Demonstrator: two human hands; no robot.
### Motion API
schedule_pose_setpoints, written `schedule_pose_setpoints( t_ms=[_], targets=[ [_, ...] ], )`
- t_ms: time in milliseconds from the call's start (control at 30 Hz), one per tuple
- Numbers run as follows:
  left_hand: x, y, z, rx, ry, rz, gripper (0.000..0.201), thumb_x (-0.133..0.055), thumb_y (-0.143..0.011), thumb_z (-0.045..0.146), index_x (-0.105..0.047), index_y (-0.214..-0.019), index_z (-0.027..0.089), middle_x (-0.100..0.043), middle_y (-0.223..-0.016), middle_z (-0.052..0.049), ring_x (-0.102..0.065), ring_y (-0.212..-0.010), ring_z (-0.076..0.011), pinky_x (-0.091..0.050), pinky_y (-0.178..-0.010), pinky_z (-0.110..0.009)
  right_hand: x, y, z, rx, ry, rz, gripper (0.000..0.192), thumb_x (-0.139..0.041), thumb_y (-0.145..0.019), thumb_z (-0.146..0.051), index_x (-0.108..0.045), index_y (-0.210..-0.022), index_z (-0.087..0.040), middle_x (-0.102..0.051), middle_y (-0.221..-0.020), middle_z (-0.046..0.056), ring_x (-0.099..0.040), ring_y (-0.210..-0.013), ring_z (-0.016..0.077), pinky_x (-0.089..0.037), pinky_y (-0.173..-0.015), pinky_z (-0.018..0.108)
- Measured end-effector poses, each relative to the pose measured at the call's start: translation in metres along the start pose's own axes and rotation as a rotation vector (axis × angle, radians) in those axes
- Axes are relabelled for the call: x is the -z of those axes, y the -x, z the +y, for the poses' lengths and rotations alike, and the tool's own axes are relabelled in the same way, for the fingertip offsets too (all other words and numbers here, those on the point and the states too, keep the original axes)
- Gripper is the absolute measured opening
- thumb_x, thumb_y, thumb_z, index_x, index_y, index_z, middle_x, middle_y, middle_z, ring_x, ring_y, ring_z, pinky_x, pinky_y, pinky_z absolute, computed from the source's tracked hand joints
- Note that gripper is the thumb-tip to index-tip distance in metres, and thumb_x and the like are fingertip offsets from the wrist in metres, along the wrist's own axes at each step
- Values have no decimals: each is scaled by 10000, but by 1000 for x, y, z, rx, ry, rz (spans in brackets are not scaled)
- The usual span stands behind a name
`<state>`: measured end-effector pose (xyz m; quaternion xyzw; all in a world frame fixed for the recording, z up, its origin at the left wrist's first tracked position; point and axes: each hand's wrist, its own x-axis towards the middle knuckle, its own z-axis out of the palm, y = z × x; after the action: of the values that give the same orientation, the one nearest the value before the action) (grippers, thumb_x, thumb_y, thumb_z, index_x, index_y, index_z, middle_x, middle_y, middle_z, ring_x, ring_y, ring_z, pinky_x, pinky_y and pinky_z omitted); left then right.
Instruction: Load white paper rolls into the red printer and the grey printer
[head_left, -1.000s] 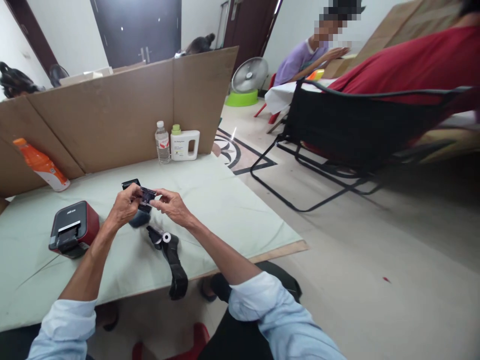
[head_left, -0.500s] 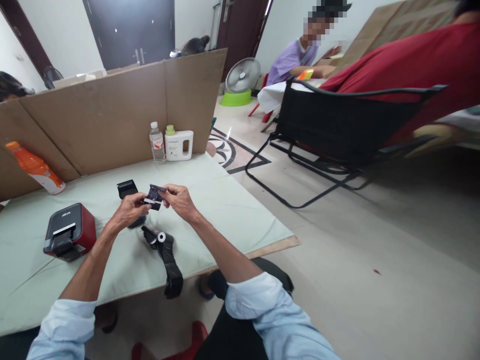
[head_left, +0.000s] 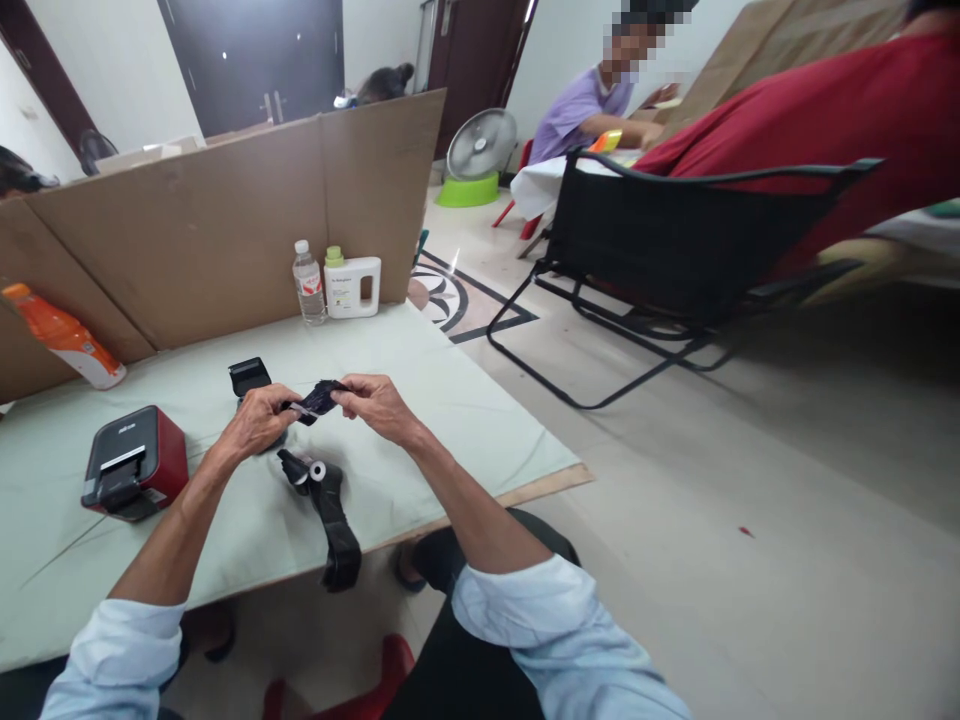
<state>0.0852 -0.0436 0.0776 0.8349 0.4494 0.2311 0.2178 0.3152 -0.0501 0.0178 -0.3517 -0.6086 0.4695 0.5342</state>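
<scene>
A small piece of dark, shiny black film (head_left: 321, 400) with a whitish strip on it is stretched between my two hands above the table. My left hand (head_left: 259, 420) pinches its left end, thumb and fingers together. On the opposite end, the fingers of my right hand (head_left: 375, 405) are closed too. Just below lies a roll of black ribbon (head_left: 324, 490) with a white core, its loose tail hanging over the table's front edge. Partly hidden behind my left hand is a black object with a raised flap (head_left: 249, 375).
A red and black label printer (head_left: 135, 462) sits at the left of the pale green tabletop (head_left: 450, 420). An orange bottle (head_left: 64, 335), a clear water bottle (head_left: 309, 285) and a white jug (head_left: 354, 287) stand by the cardboard screen (head_left: 240, 210). A black folding chair (head_left: 667, 240) is at right.
The black film has twisted and been drawn out longer, turning from a flat upright piece to a slanted strip. My right hand has shifted slightly right, and the view has moved a little.
</scene>
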Motion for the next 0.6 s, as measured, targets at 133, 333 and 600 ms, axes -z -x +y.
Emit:
schedule_pose_setpoints(
  t_ms=[133, 333, 600],
  targets=[
    [0, -5, 7, -30, -38, -13, 259, -624, -804, 174, -841, -934, 233, -755, -909, -53, -665, -825, -212, -509, -797, -318, 16, -1, -5, -44, 17, -75, 235, -724, -774, -401, -690, -717, -176, -596, -596, -22, -502, -570, 117, -391, -538, 239],
    [-18, -10, 26, -145, -64, -172, 285, -597, -792, 116, -831, -892, 243, -751, -895, -54, -674, -786, -207, -512, -780, -314, 46, 3, -12, -217, 8, -372, 157, -739, -729, -305, -710, -673, -161, -619, -581, -20, -529, -570, 112, -409, -563, 235],
    [-64, -9, 36, -239, -242, -464, 310, -563, -775, 63, -793, -931, 201, -753, -998, -66, -694, -853, -199, -510, -773, -277, 58, 5, -20, -368, 55, -653, 280, -810, -731, -416, -795, -744, -137, -727, -669, 40, -628, -619, 130, -504, -614, 233]
  ],
)
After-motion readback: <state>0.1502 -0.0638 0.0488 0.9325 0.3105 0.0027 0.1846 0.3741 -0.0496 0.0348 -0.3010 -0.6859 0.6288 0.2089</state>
